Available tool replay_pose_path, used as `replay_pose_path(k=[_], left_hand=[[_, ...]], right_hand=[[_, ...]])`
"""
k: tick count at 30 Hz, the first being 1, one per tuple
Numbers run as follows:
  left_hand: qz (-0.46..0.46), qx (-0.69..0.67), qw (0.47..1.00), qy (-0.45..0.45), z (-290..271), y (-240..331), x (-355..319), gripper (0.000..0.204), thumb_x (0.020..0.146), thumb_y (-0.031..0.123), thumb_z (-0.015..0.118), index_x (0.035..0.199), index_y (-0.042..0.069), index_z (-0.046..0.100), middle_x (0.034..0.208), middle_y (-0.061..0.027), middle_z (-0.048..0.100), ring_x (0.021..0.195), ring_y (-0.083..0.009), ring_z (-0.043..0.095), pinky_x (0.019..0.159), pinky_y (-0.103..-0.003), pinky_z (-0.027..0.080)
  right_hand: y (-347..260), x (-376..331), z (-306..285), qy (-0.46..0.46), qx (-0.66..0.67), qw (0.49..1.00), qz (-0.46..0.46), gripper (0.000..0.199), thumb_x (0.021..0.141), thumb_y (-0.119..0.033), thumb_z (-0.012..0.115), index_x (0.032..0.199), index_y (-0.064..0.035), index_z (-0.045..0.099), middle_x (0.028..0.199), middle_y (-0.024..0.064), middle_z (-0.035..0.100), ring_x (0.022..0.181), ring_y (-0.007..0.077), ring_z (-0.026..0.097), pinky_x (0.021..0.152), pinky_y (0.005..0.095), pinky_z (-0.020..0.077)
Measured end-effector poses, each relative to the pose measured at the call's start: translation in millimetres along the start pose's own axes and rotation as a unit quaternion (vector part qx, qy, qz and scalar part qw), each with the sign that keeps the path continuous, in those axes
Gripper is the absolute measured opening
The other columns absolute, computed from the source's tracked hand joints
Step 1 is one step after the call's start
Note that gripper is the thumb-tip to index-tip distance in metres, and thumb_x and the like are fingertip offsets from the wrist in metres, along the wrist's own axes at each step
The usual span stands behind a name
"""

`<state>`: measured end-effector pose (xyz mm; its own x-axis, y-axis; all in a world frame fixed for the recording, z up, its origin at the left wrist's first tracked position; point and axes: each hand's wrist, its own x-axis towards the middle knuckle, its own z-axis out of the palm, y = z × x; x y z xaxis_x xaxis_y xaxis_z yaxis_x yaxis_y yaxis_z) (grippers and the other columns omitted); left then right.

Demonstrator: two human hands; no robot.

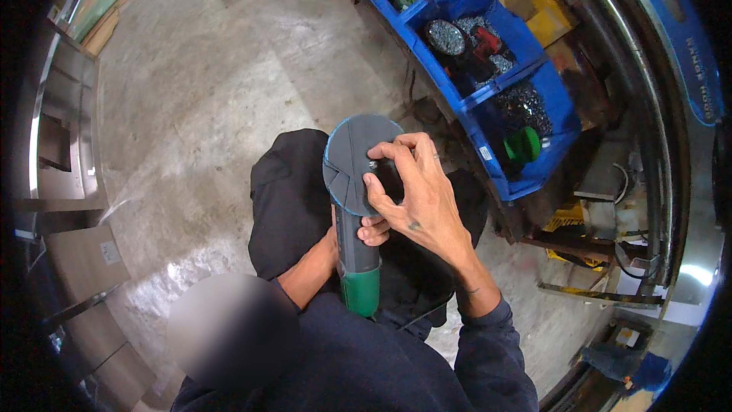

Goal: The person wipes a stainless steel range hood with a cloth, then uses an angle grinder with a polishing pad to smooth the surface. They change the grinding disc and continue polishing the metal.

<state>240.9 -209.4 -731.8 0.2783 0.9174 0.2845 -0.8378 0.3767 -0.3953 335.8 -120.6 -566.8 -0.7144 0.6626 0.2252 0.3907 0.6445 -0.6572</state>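
Note:
An angle grinder (358, 248) with a dark body and a green rear end lies above my lap, its disc end pointing away from me. My left hand (374, 231) is wrapped around the body just below the disc, with only some fingers showing. A wide grey disc (354, 133) with a thin blue rim faces up and has a crease or cut on its left side. At the disc's middle sits a small silvery centre nut (373, 165). My right hand (427, 202) pinches there, thumb and index finger at the nut, with the other fingers bent above the disc.
Blue bins (457, 91) on the right hold screws, small metal parts, a red tool (486, 43) and green pieces. Metal rails (640, 53) run along the far right. Cardboard boxes and metal frames (72, 160) line the left. Concrete floor (198, 84) lies between.

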Motion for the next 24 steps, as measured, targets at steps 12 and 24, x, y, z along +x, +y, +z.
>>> replay_pose_path(k=[12,24], left_hand=[[0.025,-0.003,1.0,0.015,8,1,4,0.027,0.1,0.029,0.055,0.089,0.005,0.054,0.078,-0.0058,0.052,0.063,-0.0179,0.057,0.059,-0.033,0.05],[0.036,0.002,0.998,0.052,-9,4,-8,0.086,0.085,0.087,0.048,0.104,0.005,0.063,0.08,-0.0061,0.058,0.064,-0.0168,0.057,0.062,-0.033,0.048]], right_hand=[[124,-20,1,-0.017,0.177,0.927,0.331,0.034,0.108,-0.033,0.047,0.122,-0.0053,0.062,0.108,0.0012,0.06,0.09,0.0112,0.054,0.082,0.0234,0.0454],[8,7,5,0.115,-0.028,0.991,-0.061,0.036,0.084,0.011,0.073,0.117,-0.0019,0.072,0.11,0.0122,0.073,0.098,0.0262,0.071,0.083,0.0327,0.057]])
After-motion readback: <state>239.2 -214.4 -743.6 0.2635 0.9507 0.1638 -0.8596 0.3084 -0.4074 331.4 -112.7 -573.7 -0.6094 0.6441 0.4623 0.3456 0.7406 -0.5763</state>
